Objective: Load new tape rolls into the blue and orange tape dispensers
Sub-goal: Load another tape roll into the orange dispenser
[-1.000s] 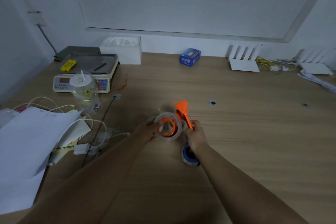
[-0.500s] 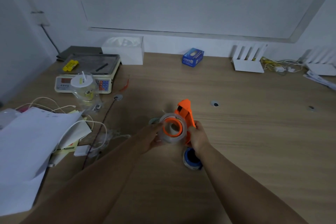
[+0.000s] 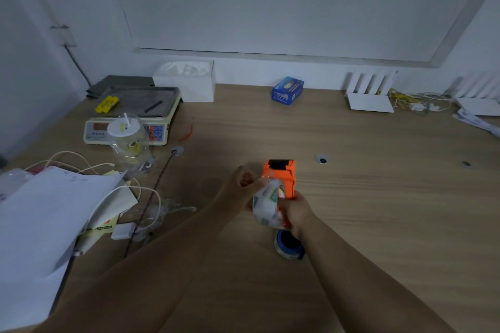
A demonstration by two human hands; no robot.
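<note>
The orange tape dispenser (image 3: 284, 176) is held above the wooden desk, its black roller end pointing away from me. A clear tape roll (image 3: 266, 205) sits on its hub, seen edge-on. My right hand (image 3: 296, 213) grips the dispenser's handle from below. My left hand (image 3: 240, 189) pinches the loose end of the tape at the roll's upper left. The blue tape dispenser (image 3: 288, 244), with a roll around it, lies on the desk just under my right wrist, partly hidden.
A weighing scale (image 3: 130, 116) and a plastic cup (image 3: 127, 140) stand at the back left. Papers (image 3: 46, 222) and white cables (image 3: 146, 194) crowd the left edge. A tissue box (image 3: 186, 84), a blue box (image 3: 287, 90) and a white router (image 3: 370, 97) line the wall.
The dispenser has been turned so the roll faces sideways instead of toward me. My left hand has shifted from the roll's face to its upper edge, pinching the tape end.
</note>
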